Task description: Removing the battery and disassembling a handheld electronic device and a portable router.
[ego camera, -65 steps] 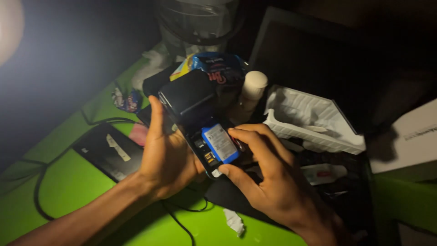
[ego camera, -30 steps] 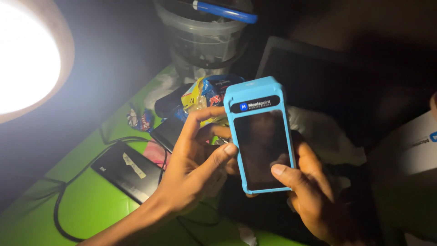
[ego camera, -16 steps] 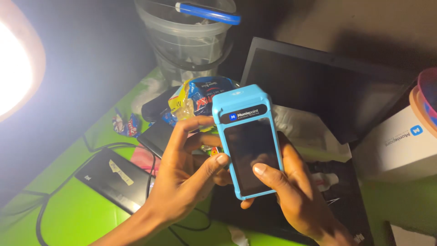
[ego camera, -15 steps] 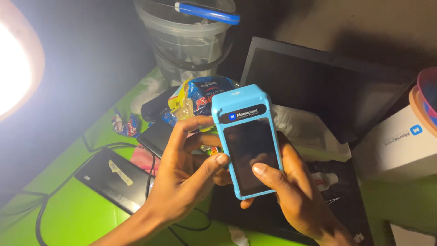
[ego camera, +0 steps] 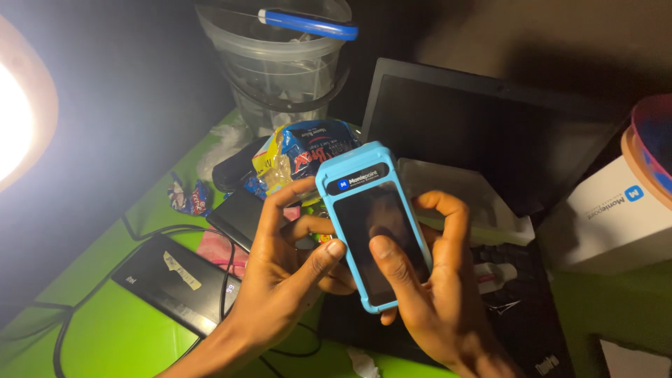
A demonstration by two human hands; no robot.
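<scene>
Handheld terminal in a blue rubber case, dark screen facing the camera, held upright with a slight tilt at frame centre, above the worktop.

Head view:
- Right hand wraps the terminal from behind and from the right. Thumb lies on the lower half of the screen, index finger curls over the right edge. Closed grip on it.
- Left hand at the terminal's left edge. Thumb tip touches the case side about halfway down, fingers curled behind and beside it. Looks like a side grip; can't tell how much weight it takes.
- Screen is off, only a reflection on it.
- Worktop is bright green, lit by a lamp at the left edge of the frame.
- Black flat device with a pale sticker lies at lower left, black cables looping around it.
- Snack packet, blue and yellow, sits just above the hands.
- Clear plastic bucket at top centre, blue-handled tool lying across its rim.
- Dark laptop, screen off, upper right; its keyboard runs under the right hand.
- White box at the right edge.
- Small wrapped sweet left of the packet.
</scene>
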